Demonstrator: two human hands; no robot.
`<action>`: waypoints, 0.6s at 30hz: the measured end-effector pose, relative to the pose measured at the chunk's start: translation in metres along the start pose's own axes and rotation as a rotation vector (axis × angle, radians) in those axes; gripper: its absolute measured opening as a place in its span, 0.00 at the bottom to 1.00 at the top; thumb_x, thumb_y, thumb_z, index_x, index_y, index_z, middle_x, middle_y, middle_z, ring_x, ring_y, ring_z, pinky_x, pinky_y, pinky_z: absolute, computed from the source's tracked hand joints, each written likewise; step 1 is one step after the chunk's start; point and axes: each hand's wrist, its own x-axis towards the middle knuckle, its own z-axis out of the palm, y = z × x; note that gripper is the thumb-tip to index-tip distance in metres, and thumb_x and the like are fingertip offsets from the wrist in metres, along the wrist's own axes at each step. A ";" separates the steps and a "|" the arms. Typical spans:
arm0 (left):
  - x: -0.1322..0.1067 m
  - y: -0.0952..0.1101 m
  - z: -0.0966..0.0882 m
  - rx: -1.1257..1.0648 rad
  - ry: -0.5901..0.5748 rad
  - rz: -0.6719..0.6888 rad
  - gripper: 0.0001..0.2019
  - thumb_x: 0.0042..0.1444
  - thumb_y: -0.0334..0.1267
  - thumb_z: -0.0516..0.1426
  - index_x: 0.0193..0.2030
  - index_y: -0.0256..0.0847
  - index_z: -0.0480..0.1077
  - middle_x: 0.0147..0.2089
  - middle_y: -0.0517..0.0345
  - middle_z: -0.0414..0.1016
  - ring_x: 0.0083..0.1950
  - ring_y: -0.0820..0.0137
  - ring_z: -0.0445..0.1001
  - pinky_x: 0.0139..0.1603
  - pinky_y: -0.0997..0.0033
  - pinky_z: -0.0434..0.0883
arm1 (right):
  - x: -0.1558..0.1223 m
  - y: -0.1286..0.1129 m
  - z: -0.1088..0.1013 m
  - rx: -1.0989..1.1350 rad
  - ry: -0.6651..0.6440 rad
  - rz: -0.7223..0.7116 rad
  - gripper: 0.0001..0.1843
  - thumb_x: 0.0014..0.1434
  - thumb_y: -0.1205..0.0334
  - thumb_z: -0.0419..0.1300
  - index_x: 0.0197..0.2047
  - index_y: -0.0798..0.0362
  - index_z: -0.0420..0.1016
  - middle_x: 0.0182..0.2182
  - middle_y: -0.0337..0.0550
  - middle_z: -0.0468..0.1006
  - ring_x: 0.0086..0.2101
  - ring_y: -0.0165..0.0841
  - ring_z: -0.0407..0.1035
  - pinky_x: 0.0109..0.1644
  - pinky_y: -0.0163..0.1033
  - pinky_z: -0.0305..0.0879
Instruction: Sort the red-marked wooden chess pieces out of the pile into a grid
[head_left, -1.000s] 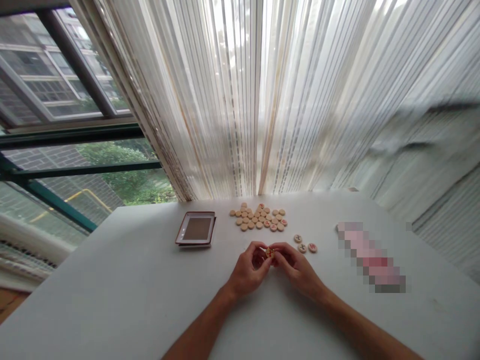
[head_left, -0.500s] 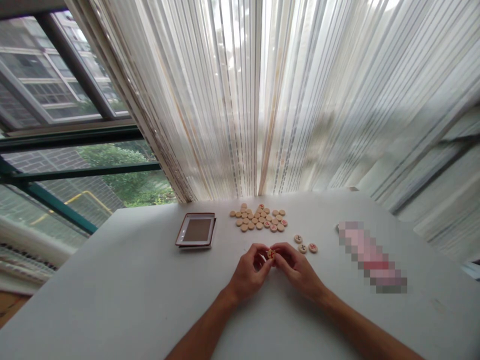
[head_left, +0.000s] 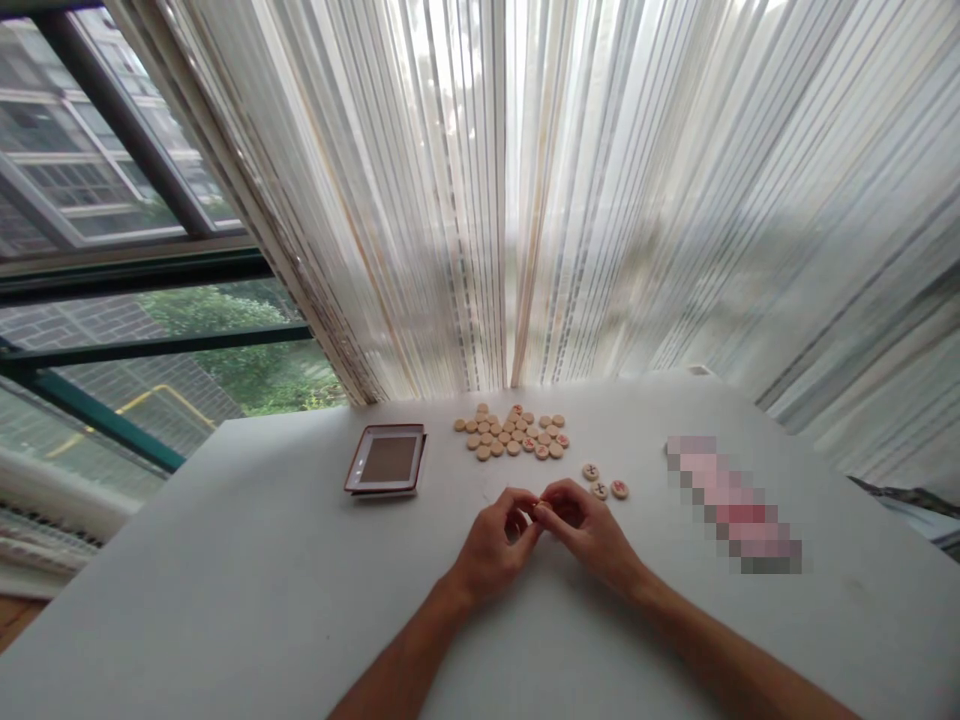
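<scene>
Near the middle of the white table [head_left: 247, 580], my left hand [head_left: 496, 540] and my right hand [head_left: 589, 530] meet at the fingertips. Pinched between them is a round wooden xiangqi piece [head_left: 538, 508], largely covered by the fingers. Just beyond my right hand lie two pieces with black characters, one black-marked piece [head_left: 591, 470] farther off, and a red-marked piece [head_left: 619, 489]. A cluster of several xiangqi pieces [head_left: 513, 448] spreads out farther back, most with blank sides up and a few showing red characters.
Left of the cluster rests a flat box [head_left: 386, 460] with a dark red edge and a brown panel. On the right lies a long pinkish pixelated object [head_left: 739, 510]. A striped sheer curtain [head_left: 480, 250] hangs behind the table, beside a window [head_left: 142, 330] on the left.
The right thumb and fingers have shifted over the held piece, whose red character showed before and is now covered. The view has moved slightly; the pieces on the table look unmoved.
</scene>
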 end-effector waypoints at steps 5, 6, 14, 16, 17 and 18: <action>0.000 0.002 -0.001 0.013 -0.003 -0.002 0.10 0.60 0.38 0.59 0.47 0.40 0.69 0.38 0.57 0.78 0.33 0.72 0.73 0.35 0.74 0.69 | 0.000 -0.005 -0.001 -0.012 0.009 -0.009 0.12 0.64 0.52 0.60 0.38 0.53 0.72 0.31 0.40 0.76 0.32 0.33 0.72 0.36 0.36 0.68; 0.000 0.002 -0.001 0.011 -0.004 -0.004 0.10 0.60 0.38 0.59 0.47 0.40 0.69 0.38 0.57 0.78 0.33 0.72 0.73 0.35 0.74 0.69 | 0.000 -0.005 -0.001 -0.013 0.009 -0.013 0.12 0.65 0.52 0.59 0.38 0.53 0.72 0.31 0.40 0.76 0.32 0.33 0.72 0.36 0.37 0.68; 0.001 0.001 0.000 -0.055 0.027 -0.028 0.11 0.61 0.40 0.59 0.48 0.40 0.69 0.39 0.55 0.78 0.34 0.72 0.74 0.36 0.73 0.70 | 0.001 0.000 0.000 0.085 0.000 -0.022 0.11 0.65 0.53 0.58 0.44 0.52 0.71 0.35 0.42 0.77 0.34 0.34 0.74 0.39 0.38 0.71; 0.002 -0.001 0.000 -0.079 0.041 -0.034 0.11 0.61 0.41 0.59 0.48 0.39 0.68 0.40 0.54 0.78 0.34 0.72 0.74 0.36 0.73 0.70 | 0.001 0.002 0.000 0.118 -0.018 -0.029 0.11 0.65 0.54 0.59 0.45 0.51 0.70 0.37 0.42 0.77 0.35 0.34 0.74 0.40 0.39 0.72; 0.002 -0.001 0.000 -0.092 0.048 -0.036 0.12 0.61 0.41 0.59 0.48 0.39 0.68 0.40 0.54 0.78 0.34 0.71 0.75 0.36 0.73 0.70 | 0.000 0.002 -0.001 0.128 -0.028 -0.032 0.11 0.65 0.55 0.60 0.46 0.51 0.70 0.38 0.42 0.77 0.36 0.34 0.75 0.42 0.39 0.72; 0.002 -0.001 -0.001 -0.104 0.052 -0.038 0.12 0.61 0.42 0.59 0.49 0.39 0.68 0.40 0.54 0.78 0.34 0.71 0.75 0.36 0.73 0.71 | 0.000 0.002 -0.001 0.134 -0.038 -0.035 0.11 0.64 0.55 0.60 0.47 0.50 0.69 0.39 0.43 0.77 0.37 0.34 0.75 0.43 0.39 0.72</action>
